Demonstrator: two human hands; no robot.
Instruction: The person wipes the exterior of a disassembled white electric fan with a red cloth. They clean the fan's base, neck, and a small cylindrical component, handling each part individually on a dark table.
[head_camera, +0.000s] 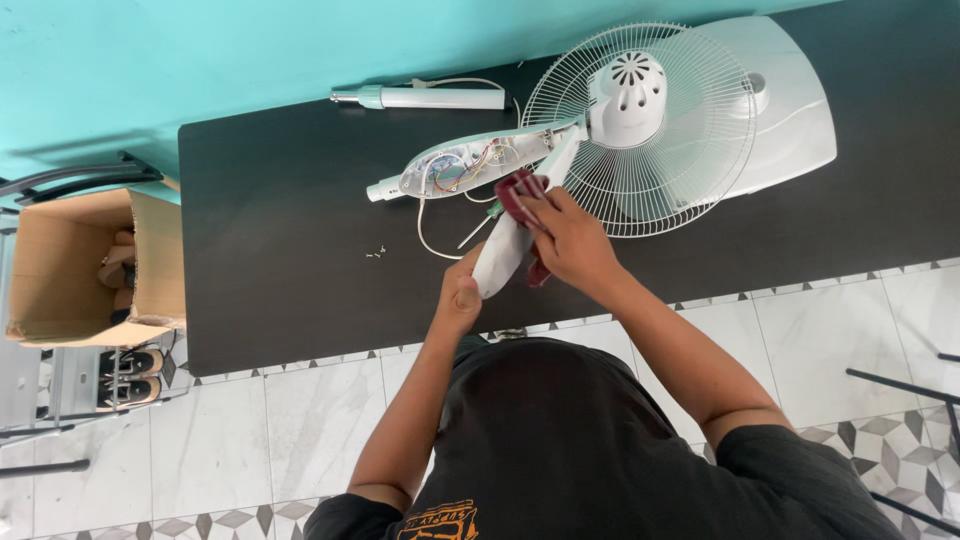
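The person stands at a dark table with a fan taken apart on it. The left hand is closed around the lower end of a white cover, holding it up off the table, while the right hand presses a dark red cloth against it under closed fingers. It looks like the wiping step. Just beyond the fingertips lie the opened housing with its wires and the grille; 1 screwdriver lies beside the cover.

bright daylight | soft shadows | sharp | edges perhaps slightly bowed
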